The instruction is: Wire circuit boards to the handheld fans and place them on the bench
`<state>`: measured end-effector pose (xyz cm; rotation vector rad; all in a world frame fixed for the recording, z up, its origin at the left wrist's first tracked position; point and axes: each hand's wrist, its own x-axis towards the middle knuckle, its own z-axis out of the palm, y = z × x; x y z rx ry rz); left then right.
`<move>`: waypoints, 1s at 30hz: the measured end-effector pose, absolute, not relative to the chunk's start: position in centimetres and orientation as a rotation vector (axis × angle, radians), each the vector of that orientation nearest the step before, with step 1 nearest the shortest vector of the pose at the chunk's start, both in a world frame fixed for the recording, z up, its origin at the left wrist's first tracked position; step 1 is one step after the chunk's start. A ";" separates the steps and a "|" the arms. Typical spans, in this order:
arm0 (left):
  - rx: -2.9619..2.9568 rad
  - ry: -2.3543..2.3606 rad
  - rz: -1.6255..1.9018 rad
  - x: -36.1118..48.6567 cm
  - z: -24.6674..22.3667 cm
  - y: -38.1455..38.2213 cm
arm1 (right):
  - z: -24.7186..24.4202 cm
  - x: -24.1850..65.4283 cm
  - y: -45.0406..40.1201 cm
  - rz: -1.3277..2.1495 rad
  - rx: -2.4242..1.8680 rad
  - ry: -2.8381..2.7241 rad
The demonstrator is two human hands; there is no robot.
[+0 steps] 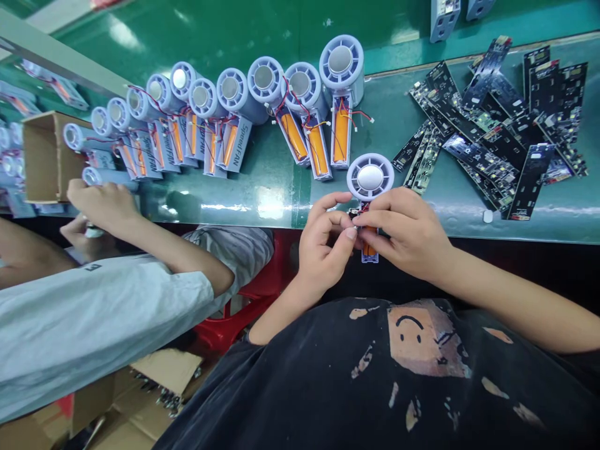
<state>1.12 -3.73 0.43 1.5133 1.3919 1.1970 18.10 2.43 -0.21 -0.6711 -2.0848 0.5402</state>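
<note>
A pale blue fan unit with a round silver centre lies at the table's front edge, its open handle with an orange cell pointing toward me. Over that handle my left hand has its thumb and fingers pinched on something small and dark, perhaps a connector or board end. From the other side my right hand meets it, fingertips closed at the same spot beside thin red wires. What exactly each set of fingertips holds is too small to make out. Other fan units with exposed orange cells and loose wires stand beyond.
Black circuit boards lie piled on the green table at right. A small white piece is near the front edge. A row of fan units runs left to a cardboard box. A co-worker's hand is at the left.
</note>
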 end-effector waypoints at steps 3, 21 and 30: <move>1.646 1.430 1.217 1.0 0.4 -3.6 | -0.2 17.9 2.4 0.488 -0.736 -2.129; 1.286 1.319 1.300 1.5 0.0 -3.3 | -0.1 17.9 2.3 0.250 -0.736 -2.088; 1.198 1.189 1.423 1.8 -0.5 -3.1 | 0.2 18.3 2.8 0.255 -0.840 -2.075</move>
